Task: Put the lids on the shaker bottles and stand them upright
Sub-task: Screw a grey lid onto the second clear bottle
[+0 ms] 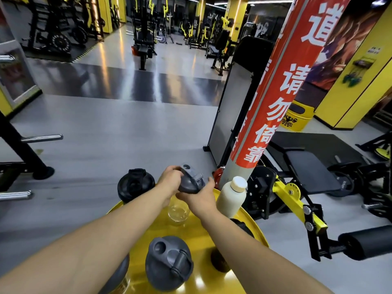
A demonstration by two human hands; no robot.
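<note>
A clear shaker bottle (177, 211) stands upright on the round yellow table (203, 279). A grey lid (189, 181) sits tilted on its mouth. My left hand (169, 177) grips the lid from the left. My right hand (198, 195) holds the bottle's neck just under the lid on the right. A black-lidded shaker (135, 185) stands upright at the table's far left. A grey-lidded shaker (168, 263) stands near me, and another grey lid (118, 272) shows under my left forearm.
A cream bottle with a pale cap (232, 197) stands right of my hands. A dark object (220, 261) lies partly hidden under my right forearm. A red-wrapped pillar (273, 107) rises behind the table. Gym benches and machines surround the grey floor.
</note>
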